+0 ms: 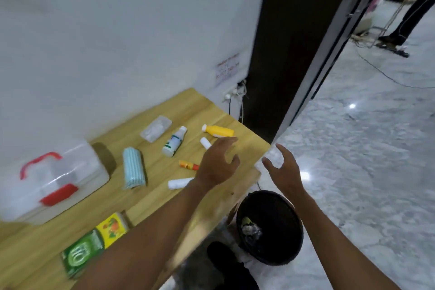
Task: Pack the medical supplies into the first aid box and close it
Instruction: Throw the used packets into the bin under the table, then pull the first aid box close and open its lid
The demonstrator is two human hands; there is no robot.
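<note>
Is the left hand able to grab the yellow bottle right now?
Probably yes. The left hand is open and empty, its fingertips just short of the yellow bottle lying on the table, with nothing between them.

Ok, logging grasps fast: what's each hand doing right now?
Left hand: open, holding nothing, above the table.
Right hand: open, holding nothing, past the table edge.

Pale wooden table [183, 110] pushed against plain white wall [106, 30]. Right of table: dark brown cabinet [289, 54], power strip [231, 94] and paper note [227, 69] on wall beside it. Below table's right edge: black waste bin [273, 226]. Beyond, glossy grey marble floor [364, 148] with light glints.
</note>
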